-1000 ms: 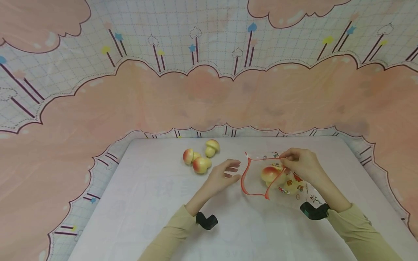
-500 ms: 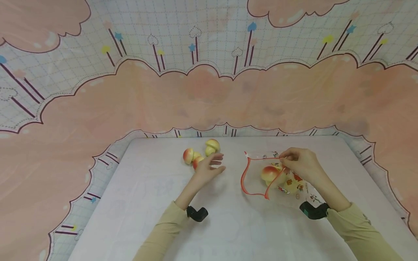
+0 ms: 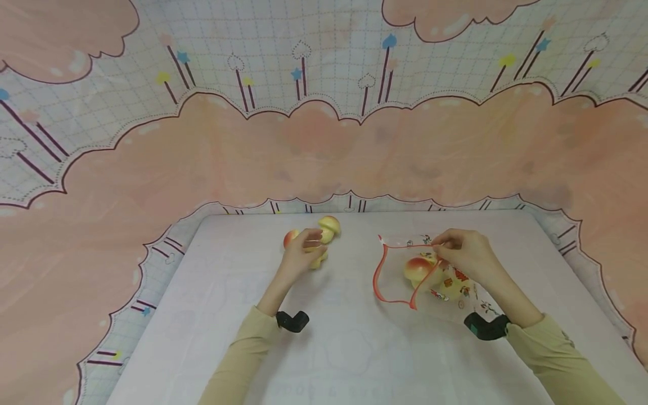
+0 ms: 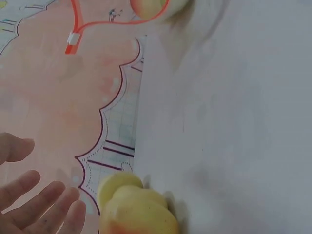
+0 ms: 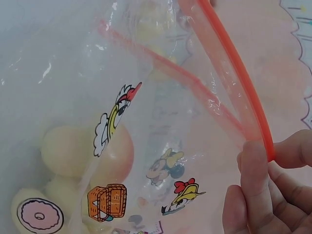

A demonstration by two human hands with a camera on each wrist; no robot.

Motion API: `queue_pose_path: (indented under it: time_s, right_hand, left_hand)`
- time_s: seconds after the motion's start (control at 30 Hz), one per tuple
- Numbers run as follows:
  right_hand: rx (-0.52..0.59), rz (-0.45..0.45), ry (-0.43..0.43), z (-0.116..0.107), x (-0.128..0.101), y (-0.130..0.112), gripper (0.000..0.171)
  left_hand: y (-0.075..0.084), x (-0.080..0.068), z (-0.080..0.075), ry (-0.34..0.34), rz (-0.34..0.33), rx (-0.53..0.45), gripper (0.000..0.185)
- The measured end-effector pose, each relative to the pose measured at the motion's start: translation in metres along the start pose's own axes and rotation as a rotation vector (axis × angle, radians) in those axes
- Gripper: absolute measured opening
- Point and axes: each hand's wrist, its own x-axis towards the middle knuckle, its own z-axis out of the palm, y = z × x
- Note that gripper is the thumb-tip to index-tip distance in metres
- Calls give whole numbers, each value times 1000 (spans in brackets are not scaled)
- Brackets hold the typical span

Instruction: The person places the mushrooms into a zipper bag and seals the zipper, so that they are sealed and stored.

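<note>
My left hand hovers over a group of toy mushrooms at the back of the table, its fingers loosely spread and holding nothing. One mushroom stands just beyond the fingertips; another and a third are partly covered by the hand. In the left wrist view, the yellow mushrooms appear beside the fingers. My right hand pinches the red-orange rim of a clear zip bag, whose mouth gapes toward the left. Several mushrooms lie inside the bag, blurred by the printed plastic.
The white table carries the mushrooms and the bag. Behind it and along its sides hangs a pink-and-white patterned cloth. A black wrist camera mount sits on the left wrist, and another on the right.
My left hand has moved leftward from beside the bag's mouth to above the loose mushrooms. The right hand and the bag have stayed in place.
</note>
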Motion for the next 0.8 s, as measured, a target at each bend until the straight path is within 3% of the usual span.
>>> queue_pose_path:
  time_s: [0.53, 0.8]
  right_hand:
    - [2, 6, -1, -1, -1, 0, 25]
    - [8, 2, -5, -2, -2, 0, 26]
  left_hand:
    - [-12, 4, -14, 119, -41, 66, 38]
    - [-21, 2, -17, 134, -66, 107, 39]
